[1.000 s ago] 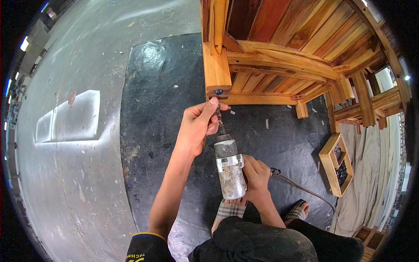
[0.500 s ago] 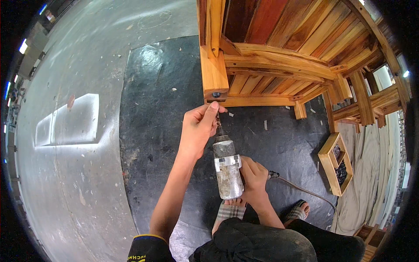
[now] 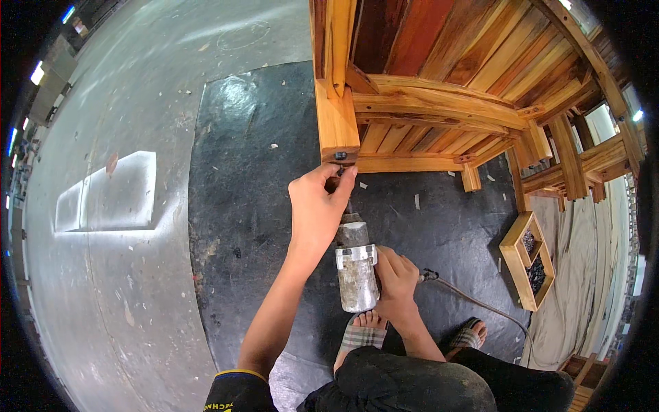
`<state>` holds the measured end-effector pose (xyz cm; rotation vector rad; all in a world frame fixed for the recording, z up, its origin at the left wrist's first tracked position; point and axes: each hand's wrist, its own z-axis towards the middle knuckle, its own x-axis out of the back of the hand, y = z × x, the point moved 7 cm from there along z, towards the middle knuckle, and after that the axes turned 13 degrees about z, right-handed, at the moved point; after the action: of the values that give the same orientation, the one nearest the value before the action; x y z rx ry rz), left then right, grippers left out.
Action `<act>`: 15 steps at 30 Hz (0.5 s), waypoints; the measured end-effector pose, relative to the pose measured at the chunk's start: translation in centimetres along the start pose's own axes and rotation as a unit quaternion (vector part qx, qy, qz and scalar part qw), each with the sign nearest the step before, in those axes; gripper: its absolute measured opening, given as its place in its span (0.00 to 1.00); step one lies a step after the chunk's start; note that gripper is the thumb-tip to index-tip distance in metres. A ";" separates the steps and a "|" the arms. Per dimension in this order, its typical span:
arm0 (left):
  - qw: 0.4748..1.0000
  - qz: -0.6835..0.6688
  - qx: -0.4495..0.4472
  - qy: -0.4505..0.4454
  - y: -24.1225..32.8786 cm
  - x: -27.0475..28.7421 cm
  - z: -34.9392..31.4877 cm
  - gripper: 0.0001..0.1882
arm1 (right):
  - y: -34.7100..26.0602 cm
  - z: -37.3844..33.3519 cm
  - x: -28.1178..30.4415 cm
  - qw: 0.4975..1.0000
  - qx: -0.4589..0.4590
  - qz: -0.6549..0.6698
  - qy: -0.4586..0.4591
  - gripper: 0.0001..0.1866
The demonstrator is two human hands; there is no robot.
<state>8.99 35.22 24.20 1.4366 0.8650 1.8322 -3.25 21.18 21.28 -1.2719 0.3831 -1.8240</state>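
Observation:
My right hand [image 3: 397,281] grips a worn metal air screwdriver [image 3: 357,275], its nose toward the furniture and a hose running off behind the grip. Ahead of the tool, my left hand [image 3: 317,209] is closed in a pinch on a small dark screw [image 3: 341,170], close to the end of a wooden leg [image 3: 338,127]. A black round-headed fastener [image 3: 340,156] sits in that leg's end, just beyond my fingertips. My left hand hides the driver's bit.
Slatted wooden furniture [image 3: 439,96] lies on its side on a black mat [image 3: 240,199]. To the right stands a divided wooden box [image 3: 513,240] of small dark parts. The hose [image 3: 473,295] trails across the mat. My sandalled feet are close below the tool.
My left hand has shifted slightly, its fingers turning so the screw shows between them and the driver's bit is covered. The screwdriver has moved a little left.

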 end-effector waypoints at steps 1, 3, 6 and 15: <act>1.000 -0.001 -0.001 -0.001 0.0 0.0 0.0 0.15 | 0.1 0.0 0.0 1.000 0.000 -0.001 0.001 0.26; 1.000 0.001 0.001 -0.001 0.1 0.0 0.2 0.15 | 0.2 0.1 0.0 1.000 -0.005 -0.008 -0.001 0.26; 1.000 0.015 -0.004 -0.005 0.4 0.1 0.2 0.15 | 0.2 0.0 0.0 1.000 -0.005 0.001 0.007 0.25; 1.000 0.014 -0.008 0.013 0.6 -0.1 0.7 0.16 | 0.4 0.6 0.2 1.000 -0.007 0.005 -0.001 0.24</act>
<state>9.66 34.88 24.73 1.4262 0.8453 1.8780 -2.58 20.91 21.45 -1.2787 0.4009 -1.8153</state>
